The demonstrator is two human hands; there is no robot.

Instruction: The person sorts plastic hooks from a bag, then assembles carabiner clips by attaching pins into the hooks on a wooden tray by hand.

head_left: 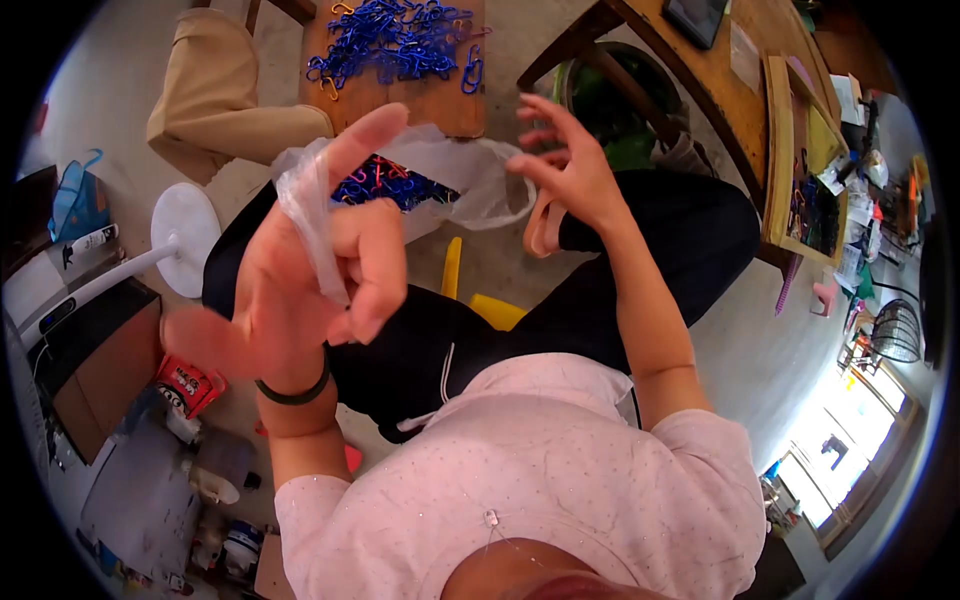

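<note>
A clear plastic bag (470, 165) hangs with its mouth spread over my lap. Inside it lie many blue clips (415, 190) with a few red ones among them. My left hand (310, 250) holds the bag's left edge, the plastic looped across the palm; the index finger and thumb stretch out while the other fingers curl. Beside the bag's right rim is my right hand (570, 165), fingers apart; whether its fingertips touch the plastic is hard to see. Ahead, a heap of blue carabiner-like clips (395, 40) covers part of a wooden stool (400, 105).
Another person's leg in tan trousers (215, 90) is at the upper left. A wooden table (745, 100) at the right carries a wooden tray (775, 160) and a dark phone-like device (693, 20). A white round-based stand (185, 240) is on the left.
</note>
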